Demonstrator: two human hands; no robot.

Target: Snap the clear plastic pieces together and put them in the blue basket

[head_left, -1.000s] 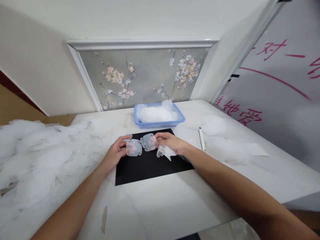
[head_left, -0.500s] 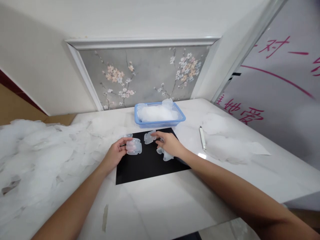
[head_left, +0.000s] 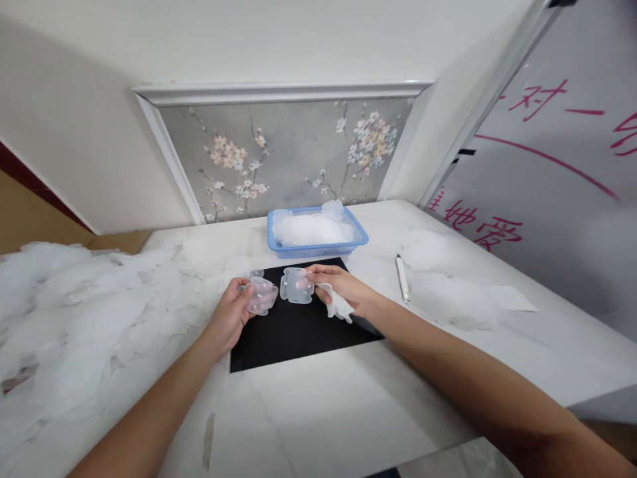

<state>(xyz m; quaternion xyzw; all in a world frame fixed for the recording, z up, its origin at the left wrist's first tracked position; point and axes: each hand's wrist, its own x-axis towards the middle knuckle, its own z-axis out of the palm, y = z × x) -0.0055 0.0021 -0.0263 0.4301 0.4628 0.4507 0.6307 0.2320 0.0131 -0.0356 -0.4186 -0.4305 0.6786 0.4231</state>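
My left hand [head_left: 233,311] pinches a translucent, frosted plastic piece [head_left: 263,297] with notched edges and small raised dots, tilted above the black mat [head_left: 293,335]. Facing it, my right hand [head_left: 338,285] grips a similar frosted plastic piece [head_left: 295,287] between thumb and fingers. A crumpled white cloth or tissue [head_left: 336,305] hangs from under the same right hand. Another frosted piece [head_left: 257,273] shows behind the left-hand one, at the mat's far edge. The two held pieces are close together but apart.
Behind the mat stands a blue basket [head_left: 318,251] full of frosted pieces. A large heap of such pieces [head_left: 89,318] covers the left side. To the right lie a white utility knife or pen-like tool [head_left: 402,279] and a smaller translucent pile [head_left: 452,292].
My right hand has turned its piece flat toward the camera, beside the left one. The left piece has tilted. The white cloth under my right hand now shows more plainly.
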